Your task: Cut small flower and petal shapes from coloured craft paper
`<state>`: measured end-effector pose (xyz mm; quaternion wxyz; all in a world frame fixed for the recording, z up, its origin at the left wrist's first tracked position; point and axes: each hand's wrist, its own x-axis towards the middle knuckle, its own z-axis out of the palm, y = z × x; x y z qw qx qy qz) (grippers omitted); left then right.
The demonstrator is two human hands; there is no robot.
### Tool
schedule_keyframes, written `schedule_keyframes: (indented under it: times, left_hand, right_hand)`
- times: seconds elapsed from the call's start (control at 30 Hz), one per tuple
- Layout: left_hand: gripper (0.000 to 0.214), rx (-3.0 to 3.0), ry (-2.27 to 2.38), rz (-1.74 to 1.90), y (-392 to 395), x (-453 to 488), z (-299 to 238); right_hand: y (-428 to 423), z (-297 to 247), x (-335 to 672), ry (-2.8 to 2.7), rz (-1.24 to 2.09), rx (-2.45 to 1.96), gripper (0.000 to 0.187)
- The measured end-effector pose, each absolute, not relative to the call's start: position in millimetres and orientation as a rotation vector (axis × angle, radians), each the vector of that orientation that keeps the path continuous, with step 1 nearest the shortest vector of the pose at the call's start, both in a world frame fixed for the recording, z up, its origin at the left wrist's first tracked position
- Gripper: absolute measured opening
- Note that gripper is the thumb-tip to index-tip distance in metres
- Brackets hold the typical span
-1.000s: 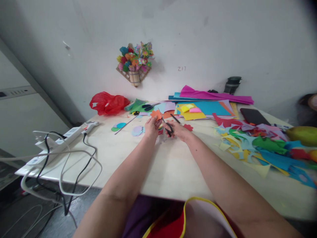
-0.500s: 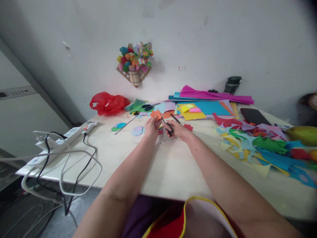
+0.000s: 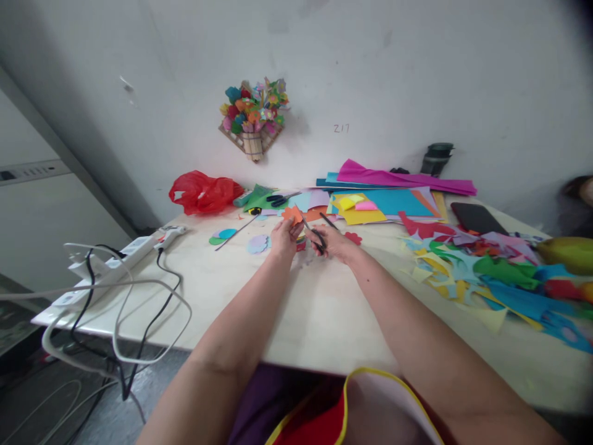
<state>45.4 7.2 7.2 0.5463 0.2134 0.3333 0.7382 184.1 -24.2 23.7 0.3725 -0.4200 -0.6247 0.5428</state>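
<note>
Between the fingers of my left hand [image 3: 285, 238] is an orange paper piece [image 3: 291, 214] with a scalloped, flower-like edge. My right hand [image 3: 340, 242] is closed round the black handles of a pair of scissors [image 3: 319, 240]. The blades point up and left and meet the right side of the orange paper. Left of my left hand lie pale scalloped paper cutouts [image 3: 258, 244] and a blue paper circle [image 3: 227, 233] over green ones. A red paper flower [image 3: 353, 238] lies just beyond my right hand.
Paper scraps [image 3: 463, 272] are heaped at the right, near a dark tablet-like object [image 3: 477, 217]. Coloured sheets [image 3: 398, 203] are stacked at the back. A red plastic bag [image 3: 204, 193] sits at the back left. Power strips [image 3: 111, 266] with looping cables occupy the left edge.
Both hands keep almost the same place, holding the orange paper and the scissors. The whole view has shifted very slightly.
</note>
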Motion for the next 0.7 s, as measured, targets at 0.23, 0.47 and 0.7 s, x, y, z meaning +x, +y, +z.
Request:
schedule_keyframes:
  times: [0.23, 0.47, 0.7]
  left_hand:
    - [0.016, 0.524, 0.811, 1.746, 6.2, 45.1, 7.9]
    - [0.009, 0.494, 0.859, 1.697, 5.0, 42.6, 10.8]
    - [0.008, 0.482, 0.888, 1.677, 4.5, 40.5, 12.5]
  right_hand:
    - [-25.9, 25.4, 184.9, -1.603, 1.386, -1.099, 0.021]
    - [-22.7, 23.8, 187.7, -1.634, 1.385, -1.112, 0.022]
    - [-22.9, 25.1, 188.5, -1.655, 1.376, -1.143, 0.022]
